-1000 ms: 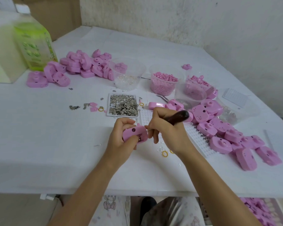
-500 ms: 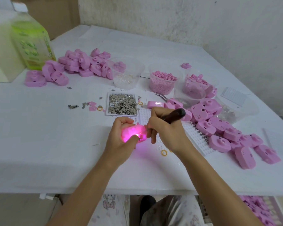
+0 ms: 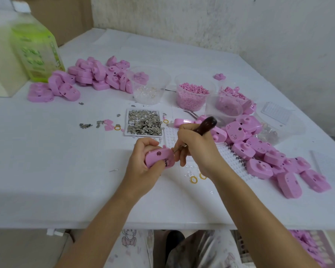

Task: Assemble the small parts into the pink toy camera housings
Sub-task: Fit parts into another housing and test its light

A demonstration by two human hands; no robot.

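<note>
Head view: left hand (image 3: 141,164) clamps one pink housing (image 3: 158,157) just above the surface (image 3: 46,171), right hand (image 3: 198,151) fists a dark-handled tool (image 3: 206,125), tip at the housing's 3 o'clock edge; part-seating step, next likely needs a steady, aligned press.

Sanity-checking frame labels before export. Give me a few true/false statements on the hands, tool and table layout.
1. The left hand holds a pink housing. True.
2. The right hand is empty. False: it grips a dark-handled tool.
3. The tray of metal parts lies beyond both hands. True.
4. The green bottle stands at far right. False: far left.
5. Yellow rings lie near the right wrist. True.
</note>
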